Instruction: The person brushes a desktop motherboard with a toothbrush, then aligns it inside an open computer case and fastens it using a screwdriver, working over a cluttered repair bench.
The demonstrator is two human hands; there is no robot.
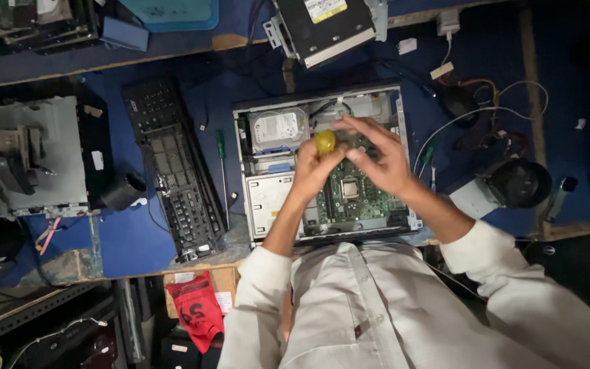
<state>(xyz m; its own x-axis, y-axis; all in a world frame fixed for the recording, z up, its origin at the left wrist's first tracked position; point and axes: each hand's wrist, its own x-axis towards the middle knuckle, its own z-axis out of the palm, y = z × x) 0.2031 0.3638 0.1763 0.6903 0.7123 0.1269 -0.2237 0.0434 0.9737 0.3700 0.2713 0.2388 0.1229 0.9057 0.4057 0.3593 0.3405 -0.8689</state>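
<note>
Lighting: dim overall; brightest patch at frame centre, on the open computer case (322,164) and white shirt (377,307). Falloff to near-black at lower left, lower right and right edge. Glare: noted on the hard drive (278,128) label, upper centre. Blur: slight motion softness on both hands. Edges: mild wide-angle bending seen. Colour cast: bluish.

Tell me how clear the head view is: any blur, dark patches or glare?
Head view: the hands and the yellow handle between them are slightly blurred; the open case and hard drive are lit and fairly sharp; the corners fall into shadow, darkest lower right; mild glare on the drive's label; straight edges bow towards the frame's rim.
</note>
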